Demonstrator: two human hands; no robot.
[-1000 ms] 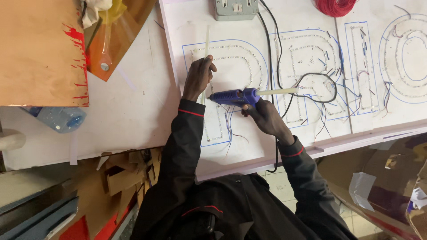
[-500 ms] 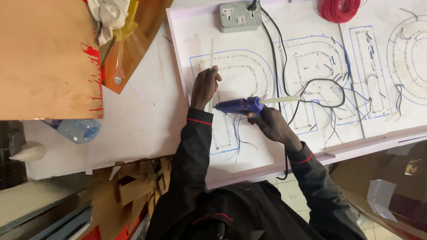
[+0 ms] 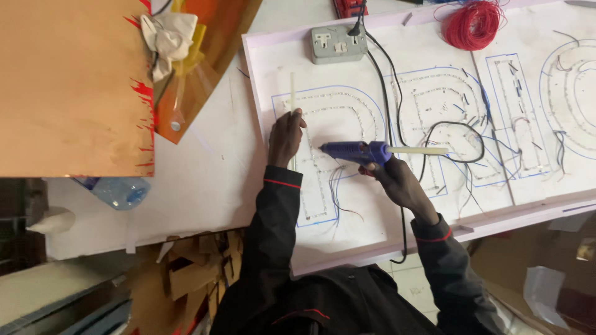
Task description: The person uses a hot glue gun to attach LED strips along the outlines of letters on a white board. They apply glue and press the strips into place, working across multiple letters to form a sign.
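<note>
My right hand grips a blue glue gun with a pale glue stick sticking out of its back. Its nozzle points left over a white sign board marked with blue letter outlines and rows of small lights. My left hand presses down on the leftmost letter outline and holds a thin pale stick upright between its fingers. Thin wires trail from the letter below the gun.
A grey socket box with a black cable sits at the board's far edge. A coil of red wire lies at the top right. An orange-brown sheet, a crumpled cloth and a plastic bottle are at the left.
The view has shifted, so the board sits lower and more to the right in frame. The glue gun and both hands keep much the same pose over the leftmost letter.
</note>
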